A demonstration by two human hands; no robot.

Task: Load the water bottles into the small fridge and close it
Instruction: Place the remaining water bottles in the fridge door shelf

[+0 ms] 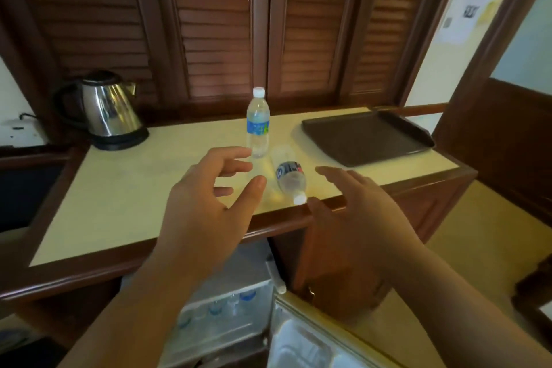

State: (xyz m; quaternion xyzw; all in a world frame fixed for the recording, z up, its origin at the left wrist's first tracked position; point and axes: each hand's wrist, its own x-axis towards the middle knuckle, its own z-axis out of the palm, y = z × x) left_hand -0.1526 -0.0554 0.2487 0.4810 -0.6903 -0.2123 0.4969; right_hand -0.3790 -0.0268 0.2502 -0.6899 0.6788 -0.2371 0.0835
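Note:
A clear water bottle with a blue label (258,124) stands upright in the middle of the cream counter (134,185). A second bottle (291,178) lies on its side near the front edge, white cap toward me. My left hand (209,197) hovers open just left of both bottles, fingers spread, holding nothing. My right hand (355,206) hovers open to the right of the lying bottle, thumb close to its cap. Below the counter the small fridge (227,311) stands open, with several bottle caps visible inside and its door (301,340) swung out to the right.
A steel electric kettle (104,110) sits at the counter's back left. A dark tray (367,137) lies at the back right. Louvred wooden doors rise behind the counter. An open wooden cabinet door (337,266) hangs below the counter edge, under my right hand.

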